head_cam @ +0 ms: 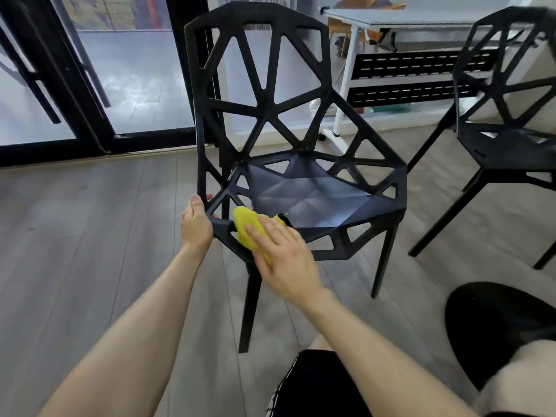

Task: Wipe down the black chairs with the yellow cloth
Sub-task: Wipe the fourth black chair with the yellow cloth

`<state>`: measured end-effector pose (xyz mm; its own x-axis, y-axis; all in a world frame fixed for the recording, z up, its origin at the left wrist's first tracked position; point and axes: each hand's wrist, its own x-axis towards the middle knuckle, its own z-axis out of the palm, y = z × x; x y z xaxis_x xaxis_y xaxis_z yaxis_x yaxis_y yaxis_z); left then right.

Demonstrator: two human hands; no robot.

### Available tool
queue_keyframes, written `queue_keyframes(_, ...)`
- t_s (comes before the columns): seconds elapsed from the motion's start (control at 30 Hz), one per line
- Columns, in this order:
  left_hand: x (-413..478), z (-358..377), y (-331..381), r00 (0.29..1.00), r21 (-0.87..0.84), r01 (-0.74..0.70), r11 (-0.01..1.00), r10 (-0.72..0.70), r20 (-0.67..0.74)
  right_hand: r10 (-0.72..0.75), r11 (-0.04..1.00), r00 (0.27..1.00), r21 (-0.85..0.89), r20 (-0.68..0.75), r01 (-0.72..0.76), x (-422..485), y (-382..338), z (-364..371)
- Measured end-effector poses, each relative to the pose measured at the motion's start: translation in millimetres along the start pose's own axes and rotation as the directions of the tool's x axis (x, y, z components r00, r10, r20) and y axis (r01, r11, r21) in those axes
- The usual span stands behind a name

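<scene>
A black chair [304,191] with an open triangular lattice back stands in the middle of the view, its seat facing me. My left hand [195,221] grips the front left corner of the seat frame, thumb up along the side strut. My right hand [282,254] lies with straight fingers on a bunched yellow cloth [245,225], pressing it against the front left rim of the seat. Part of the cloth is hidden under my palm. A second black chair [508,145] of the same design stands to the right, partly cut off by the frame.
A white-framed table [391,19] with black perforated panels stands behind the chairs. Black-framed glass doors [90,85] fill the back left. The floor [90,221] is grey wood planks. A dark round object [493,323] and my knee sit at the bottom right.
</scene>
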<state>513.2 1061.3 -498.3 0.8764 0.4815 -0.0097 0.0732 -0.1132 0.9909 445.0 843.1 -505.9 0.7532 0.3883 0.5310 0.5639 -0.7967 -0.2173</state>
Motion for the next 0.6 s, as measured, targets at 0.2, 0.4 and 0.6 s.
queue_keyframes(0.2,-40.3,-14.1,-22.1,0.982,-0.056,0.147,0.988,-0.139,0.128,0.503,0.858,0.848,-0.026,-0.164,-0.514,-13.3,110.4,-39.5)
queue_keyframes(0.4,-85.1,4.7,-50.1,0.963,-0.191,0.125,0.974,-0.073,0.259,0.192,0.977,0.98,-0.082,-0.059,-0.197,13.3,-20.5,9.4)
queue_keyframes(0.6,-88.6,7.8,-49.5,0.973,-0.071,0.1,0.992,-0.083,0.214,0.212,0.977,0.967,-0.064,0.139,-0.205,43.1,31.6,-15.6)
